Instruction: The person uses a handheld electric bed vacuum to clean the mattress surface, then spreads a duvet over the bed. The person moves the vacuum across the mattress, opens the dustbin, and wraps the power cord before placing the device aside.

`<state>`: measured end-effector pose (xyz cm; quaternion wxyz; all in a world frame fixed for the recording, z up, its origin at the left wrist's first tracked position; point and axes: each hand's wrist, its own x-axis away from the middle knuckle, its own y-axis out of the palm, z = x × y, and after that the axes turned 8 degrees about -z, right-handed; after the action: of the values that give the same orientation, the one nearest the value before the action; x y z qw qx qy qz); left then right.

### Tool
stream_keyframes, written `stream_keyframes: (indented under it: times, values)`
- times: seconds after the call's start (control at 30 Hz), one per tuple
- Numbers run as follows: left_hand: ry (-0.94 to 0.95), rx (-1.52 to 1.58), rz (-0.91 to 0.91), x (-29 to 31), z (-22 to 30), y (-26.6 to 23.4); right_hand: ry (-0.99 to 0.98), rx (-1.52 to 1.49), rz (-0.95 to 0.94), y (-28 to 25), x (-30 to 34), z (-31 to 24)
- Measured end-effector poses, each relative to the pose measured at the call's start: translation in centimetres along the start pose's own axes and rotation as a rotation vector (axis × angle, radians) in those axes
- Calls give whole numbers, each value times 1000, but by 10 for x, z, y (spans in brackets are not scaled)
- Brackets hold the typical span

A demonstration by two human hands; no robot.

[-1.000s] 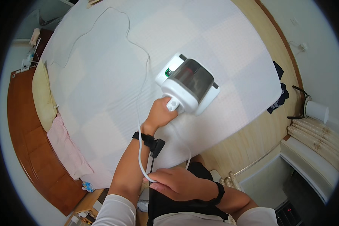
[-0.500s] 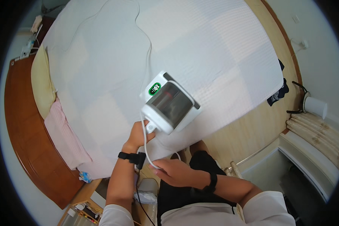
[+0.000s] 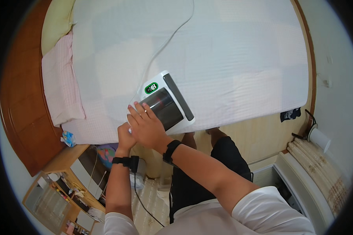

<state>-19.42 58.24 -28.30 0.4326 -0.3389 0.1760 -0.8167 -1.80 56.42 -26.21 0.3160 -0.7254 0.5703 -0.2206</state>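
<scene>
On the bed (image 3: 231,58), a white sheet covers most of it, with a pink cloth (image 3: 60,86) along the left side and a yellowish pillow (image 3: 57,21) up top. A white cord (image 3: 172,35) runs across the sheet to the vacuum (image 3: 166,103), which sits near the bed's lower edge. The right hand (image 3: 147,125) lies spread flat on its dark cover, fingers open. The left hand (image 3: 125,137) is tucked under it, curled around the handle end. Lower left, a cluttered wooden shelf (image 3: 66,184) holds small stuff I can't make out.

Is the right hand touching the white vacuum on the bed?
Touching. In the head view, the right hand lies on the white vacuum, its fingers resting on the dark top with no gap visible.
</scene>
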Motion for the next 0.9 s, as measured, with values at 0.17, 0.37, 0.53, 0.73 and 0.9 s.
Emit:
stream_keyframes:
  times: [0.17,0.37,0.53,0.73,0.9]
  values:
    - [119,35,21,-18,22,13,37,-22,109,-10,9,28]
    - [171,20,-59,-69,105,63,92,18,161,-81,32,91]
    - [236,-44,-149,-132,208,141,191,-20,234,-177,79,180]
    - [276,-186,-228,-195,342,257,252,-62,311,-307,156,297]
    - [285,-150,-219,-223,452,387,203,-49,271,-411,243,409]
